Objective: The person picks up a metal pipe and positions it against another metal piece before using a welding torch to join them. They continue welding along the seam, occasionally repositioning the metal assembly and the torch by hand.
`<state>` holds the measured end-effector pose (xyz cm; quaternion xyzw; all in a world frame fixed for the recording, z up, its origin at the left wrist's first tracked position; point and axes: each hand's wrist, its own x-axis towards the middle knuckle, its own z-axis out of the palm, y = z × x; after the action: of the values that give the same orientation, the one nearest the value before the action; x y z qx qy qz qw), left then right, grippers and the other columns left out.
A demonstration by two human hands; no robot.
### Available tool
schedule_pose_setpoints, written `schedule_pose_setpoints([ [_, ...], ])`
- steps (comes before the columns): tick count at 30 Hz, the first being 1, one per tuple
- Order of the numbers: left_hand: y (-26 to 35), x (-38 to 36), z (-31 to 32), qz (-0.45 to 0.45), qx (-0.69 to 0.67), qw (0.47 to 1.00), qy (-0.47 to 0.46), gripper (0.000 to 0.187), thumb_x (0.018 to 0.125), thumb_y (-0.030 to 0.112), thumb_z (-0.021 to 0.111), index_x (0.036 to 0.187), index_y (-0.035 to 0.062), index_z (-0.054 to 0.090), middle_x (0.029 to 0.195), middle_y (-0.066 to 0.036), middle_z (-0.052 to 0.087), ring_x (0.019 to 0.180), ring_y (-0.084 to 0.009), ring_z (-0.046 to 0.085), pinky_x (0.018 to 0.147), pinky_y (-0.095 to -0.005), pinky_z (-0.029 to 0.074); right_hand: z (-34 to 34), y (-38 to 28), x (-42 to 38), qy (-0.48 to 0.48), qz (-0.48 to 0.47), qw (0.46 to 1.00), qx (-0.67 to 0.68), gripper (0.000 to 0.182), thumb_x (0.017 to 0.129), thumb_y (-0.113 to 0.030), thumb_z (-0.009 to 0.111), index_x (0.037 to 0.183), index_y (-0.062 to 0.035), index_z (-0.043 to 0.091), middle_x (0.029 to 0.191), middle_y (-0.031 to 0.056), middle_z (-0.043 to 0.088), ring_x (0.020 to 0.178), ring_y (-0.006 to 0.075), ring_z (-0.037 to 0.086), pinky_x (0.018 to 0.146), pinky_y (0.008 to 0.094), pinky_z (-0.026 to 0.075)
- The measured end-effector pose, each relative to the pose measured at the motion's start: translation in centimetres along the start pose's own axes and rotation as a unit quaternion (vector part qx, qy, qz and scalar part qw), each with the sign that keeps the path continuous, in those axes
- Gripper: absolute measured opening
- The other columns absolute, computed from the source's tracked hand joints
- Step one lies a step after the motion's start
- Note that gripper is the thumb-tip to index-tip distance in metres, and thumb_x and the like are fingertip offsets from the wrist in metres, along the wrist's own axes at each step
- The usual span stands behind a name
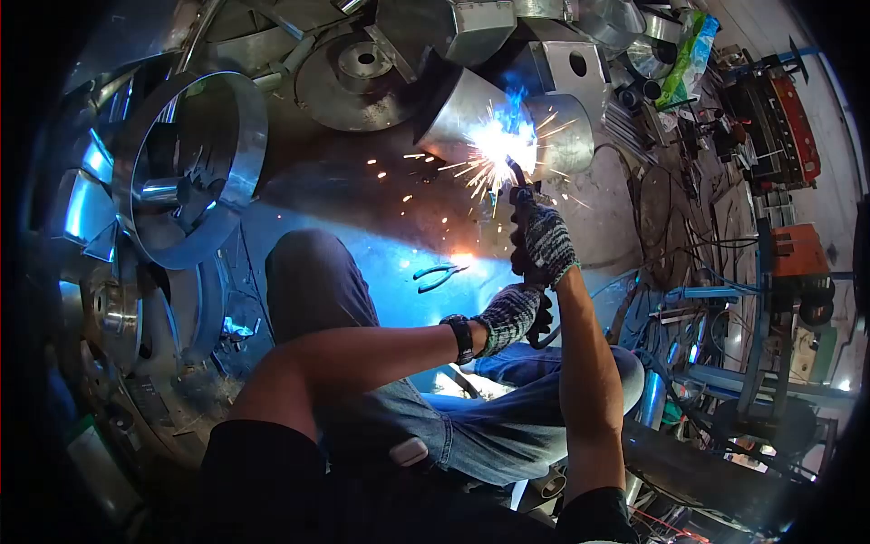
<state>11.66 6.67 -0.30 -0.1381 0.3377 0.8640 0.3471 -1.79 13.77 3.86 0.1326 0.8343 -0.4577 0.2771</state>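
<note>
A bright welding arc [503, 140] throws sparks at a bent grey metal piece [462, 113]. My right hand [546, 240], in a grey knitted glove with dark fingers, is wrapped round the welding torch [518, 177], whose tip points up into the glare. Just below it, my left hand [512, 313], gloved alike and with a black watch at the wrist, is closed round the lower part of the torch or its cable near my right wrist. Pliers with blue handles [437, 276] lie on the floor left of my hands. The glare hides the weld spot.
A large metal ring [243, 154] stands at the left. A round plate with a hub [353, 86] and boxy metal parts [482, 32] lie at the top. Cables, metal scraps and an orange machine [797, 249] are at the right. My bent knees [313, 263] are below.
</note>
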Motion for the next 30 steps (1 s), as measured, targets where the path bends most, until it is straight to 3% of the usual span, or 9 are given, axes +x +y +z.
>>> schedule_pose_setpoints([
  [5,-0.4,0.7,-0.1,-0.027,-0.004,1.000,0.010,0.035,0.113,0.031,0.048,0.108,0.0024,0.068,0.090,-0.009,0.074,0.079,-0.0232,0.075,0.072,-0.0394,0.065,-0.6,1.7,1.4,-0.003,-0.148,0.981,-0.128,0.029,0.095,-0.023,0.071,0.112,-0.0004,0.067,0.080,0.0130,0.071,0.068,0.0257,0.072,0.058,0.0414,0.057],
  [6,-0.7,1.1,-0.4,-0.018,0.046,0.999,0.018,0.036,0.114,0.031,0.048,0.108,0.0024,0.068,0.090,-0.009,0.074,0.079,-0.0235,0.075,0.072,-0.0393,0.065,-0.9,2.5,1.2,0.038,-0.322,0.873,-0.365,0.030,0.088,-0.014,0.073,0.114,-0.0006,0.067,0.085,0.0163,0.072,0.073,0.0291,0.073,0.063,0.0414,0.058],
  [9,-0.6,0.8,-0.3,-0.014,0.052,0.998,0.015,0.037,0.114,0.031,0.047,0.108,0.0010,0.067,0.090,-0.010,0.074,0.080,-0.0244,0.076,0.073,-0.0392,0.065,-0.8,1.9,1.1,0.000,-0.283,0.907,-0.310,0.028,0.090,-0.013,0.071,0.114,-0.0005,0.066,0.086,0.0164,0.072,0.074,0.0289,0.073,0.063,0.0415,0.058],
  [11,-0.1,0.2,0.2,-0.019,0.009,1.000,0.006,0.039,0.115,0.031,0.046,0.109,-0.0005,0.067,0.091,-0.011,0.074,0.081,-0.0250,0.076,0.075,-0.0392,0.065,-1.2,3.3,2.4,0.027,-0.365,0.853,-0.372,0.025,0.095,-0.017,0.068,0.113,0.0002,0.066,0.081,0.0154,0.070,0.071,0.0284,0.072,0.063,0.0412,0.058],
  [18,-0.1,-0.1,0.2,-0.018,0.003,1.000,-0.002,0.042,0.116,0.034,0.044,0.110,-0.0018,0.066,0.093,-0.012,0.074,0.084,-0.0245,0.076,0.076,-0.0391,0.065,-0.1,0.6,0.6,0.025,-0.004,0.996,-0.090,0.047,0.114,-0.041,0.048,0.113,0.0023,0.065,0.075,0.0100,0.064,0.058,0.0224,0.065,0.050,0.0392,0.052],
  [24,-0.3,-0.1,0.1,-0.013,0.002,1.000,0.007,0.041,0.115,0.033,0.044,0.111,-0.0006,0.067,0.093,-0.012,0.074,0.083,-0.0242,0.076,0.075,-0.0384,0.064,-0.3,1.5,1.1,0.009,-0.112,0.985,-0.131,0.035,0.110,-0.032,0.055,0.124,-0.0005,0.062,0.084,0.0122,0.071,0.062,0.0232,0.068,0.052,0.0405,0.054],
  [26,-0.7,0.2,-0.1,0.002,0.005,1.000,0.000,0.039,0.115,0.033,0.046,0.112,0.0001,0.067,0.092,-0.012,0.074,0.081,-0.0244,0.076,0.074,-0.0388,0.064,-0.8,3.3,2.2,0.054,-0.384,0.847,-0.364,0.030,0.104,-0.019,0.060,0.128,-0.0019,0.062,0.090,0.0149,0.073,0.066,0.0266,0.071,0.055,0.0418,0.055],
  [29,-0.9,0.6,-0.2,-0.022,-0.002,1.000,-0.002,0.039,0.115,0.033,0.046,0.111,0.0004,0.067,0.091,-0.011,0.074,0.080,-0.0246,0.075,0.072,-0.0399,0.064,-1.0,3.7,2.2,0.024,-0.308,0.899,-0.309,0.036,0.094,-0.014,0.070,0.126,-0.0006,0.063,0.092,0.0166,0.074,0.072,0.0293,0.073,0.060,0.0420,0.057],
  [30,-0.7,0.5,0.1,-0.029,0.013,0.999,0.022,0.038,0.114,0.032,0.047,0.110,0.0008,0.067,0.090,-0.011,0.073,0.079,-0.0248,0.075,0.070,-0.0412,0.064,-1.4,4.2,2.7,0.034,-0.371,0.818,-0.438,0.039,0.089,-0.012,0.073,0.125,-0.0002,0.063,0.093,0.0169,0.074,0.077,0.0299,0.075,0.064,0.0412,0.060],
])
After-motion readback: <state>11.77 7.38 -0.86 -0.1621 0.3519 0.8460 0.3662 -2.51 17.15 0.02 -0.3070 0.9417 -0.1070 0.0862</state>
